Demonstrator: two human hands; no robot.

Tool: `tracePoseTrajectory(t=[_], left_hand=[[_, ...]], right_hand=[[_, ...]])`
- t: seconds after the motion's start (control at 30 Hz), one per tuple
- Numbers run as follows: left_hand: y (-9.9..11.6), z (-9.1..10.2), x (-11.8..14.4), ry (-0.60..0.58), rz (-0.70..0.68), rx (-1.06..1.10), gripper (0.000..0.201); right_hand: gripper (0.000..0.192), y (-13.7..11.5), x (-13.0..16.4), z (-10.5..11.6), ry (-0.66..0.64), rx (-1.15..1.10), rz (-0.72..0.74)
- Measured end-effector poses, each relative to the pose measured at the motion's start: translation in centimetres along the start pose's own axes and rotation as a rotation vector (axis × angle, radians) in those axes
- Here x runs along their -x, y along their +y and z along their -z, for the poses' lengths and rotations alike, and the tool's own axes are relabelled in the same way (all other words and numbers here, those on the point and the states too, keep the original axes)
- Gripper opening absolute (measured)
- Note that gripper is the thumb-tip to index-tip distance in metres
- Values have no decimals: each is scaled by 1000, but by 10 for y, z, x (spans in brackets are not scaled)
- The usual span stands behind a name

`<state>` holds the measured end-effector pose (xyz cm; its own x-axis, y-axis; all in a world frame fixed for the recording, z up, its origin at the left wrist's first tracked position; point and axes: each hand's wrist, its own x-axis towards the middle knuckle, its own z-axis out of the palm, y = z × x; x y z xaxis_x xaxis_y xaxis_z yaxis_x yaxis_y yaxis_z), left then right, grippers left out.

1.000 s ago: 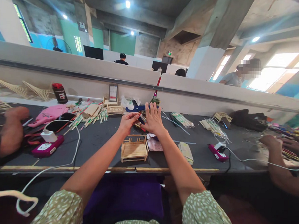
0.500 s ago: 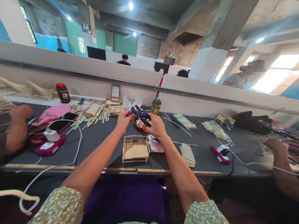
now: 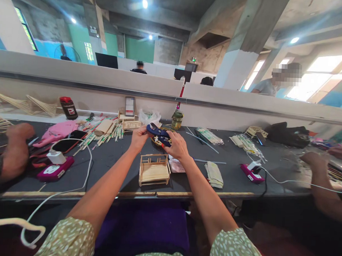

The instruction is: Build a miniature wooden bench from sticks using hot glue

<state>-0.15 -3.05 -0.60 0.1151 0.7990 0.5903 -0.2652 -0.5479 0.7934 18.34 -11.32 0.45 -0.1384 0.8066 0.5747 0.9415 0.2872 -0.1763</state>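
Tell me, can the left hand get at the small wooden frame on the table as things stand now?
Probably yes. The small wooden frame stands just nearer than the left hand, with bare table between. But that hand's fingers touch the blue cutter, which the right hand grips.

Both my arms reach straight forward, bare from the short sleeves down, forearms converging toward the middle. My left hand (image 3: 138, 137) is raised with the back toward me, fingers curled and pinched together at the tips. My right hand (image 3: 178, 145) sits just beside it, knuckles up, fingers bent in a closed grasp. The two hands almost meet.
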Motion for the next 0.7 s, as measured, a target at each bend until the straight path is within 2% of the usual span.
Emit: tracePoseTrajectory(t=[0.5, 0.7], left_hand=[[-5, -1, -6, -21, 65, 41, 19], [-14, 1, -14, -4, 47, -9, 11]], right_hand=[[57, 6, -3, -11, 14, 12, -7], [57, 11, -10, -18, 34, -15, -11]])
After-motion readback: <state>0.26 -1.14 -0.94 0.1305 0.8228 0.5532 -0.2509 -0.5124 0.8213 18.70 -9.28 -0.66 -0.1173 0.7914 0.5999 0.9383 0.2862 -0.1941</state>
